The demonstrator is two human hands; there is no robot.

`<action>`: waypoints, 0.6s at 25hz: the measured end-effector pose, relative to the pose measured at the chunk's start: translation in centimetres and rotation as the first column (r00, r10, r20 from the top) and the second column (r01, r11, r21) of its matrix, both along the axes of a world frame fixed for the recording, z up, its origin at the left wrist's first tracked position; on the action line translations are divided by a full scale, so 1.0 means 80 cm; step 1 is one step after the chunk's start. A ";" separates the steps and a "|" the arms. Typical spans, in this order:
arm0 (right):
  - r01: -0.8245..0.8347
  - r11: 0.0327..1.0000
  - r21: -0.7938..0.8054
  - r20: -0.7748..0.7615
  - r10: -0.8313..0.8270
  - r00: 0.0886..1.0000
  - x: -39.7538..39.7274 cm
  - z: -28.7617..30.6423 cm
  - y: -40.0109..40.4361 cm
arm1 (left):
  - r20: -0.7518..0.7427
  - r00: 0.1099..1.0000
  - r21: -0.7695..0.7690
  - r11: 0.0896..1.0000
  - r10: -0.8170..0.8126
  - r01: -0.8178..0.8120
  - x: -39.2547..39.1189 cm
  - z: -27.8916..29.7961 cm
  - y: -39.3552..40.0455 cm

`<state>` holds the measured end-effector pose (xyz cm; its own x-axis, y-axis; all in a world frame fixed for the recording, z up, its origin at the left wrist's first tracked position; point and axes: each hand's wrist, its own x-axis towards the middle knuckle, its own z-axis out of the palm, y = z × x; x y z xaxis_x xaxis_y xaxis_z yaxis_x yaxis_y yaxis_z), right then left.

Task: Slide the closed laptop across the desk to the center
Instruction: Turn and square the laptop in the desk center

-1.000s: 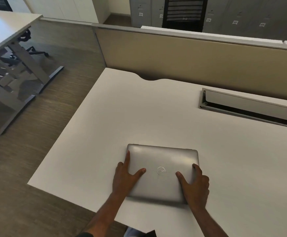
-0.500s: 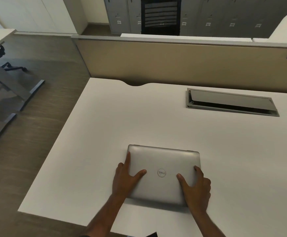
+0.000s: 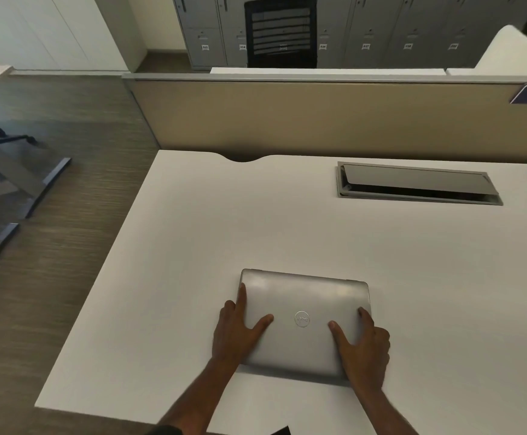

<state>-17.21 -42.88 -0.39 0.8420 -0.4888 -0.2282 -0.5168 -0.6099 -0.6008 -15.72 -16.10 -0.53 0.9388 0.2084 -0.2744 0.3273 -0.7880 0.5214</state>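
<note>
The laptop [image 3: 303, 296] lay shut and flat near the near edge of the desk [image 3: 256, 215], the left hand [image 3: 237, 334] and right hand [image 3: 364, 348] gripping its sides, thumbs spread on the lid, fingers curled over the edges, so any lifting or opening seemingly had yet to begin.

Body components in view: left hand [image 3: 235, 335] and right hand [image 3: 364, 346], each with its forearm. Both hands are bare. Both forearms are uncovered along their visible length. A dark sleeve edge [image 3: 165, 431] shows on the left arm at the bottom border of the frame.
</note>
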 end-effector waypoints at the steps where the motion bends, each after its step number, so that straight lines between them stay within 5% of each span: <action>1: -0.003 1.000 -0.020 -0.002 0.003 1.000 -0.001 -0.002 0.001 | -0.008 1.000 0.014 1.000 -0.009 0.010 -0.001 -0.002 0.001; 15: -0.172 0.937 -0.303 -0.098 0.149 0.984 -0.008 0.001 0.012 | 0.063 0.988 0.305 0.945 -0.141 0.116 -0.004 -0.010 0.003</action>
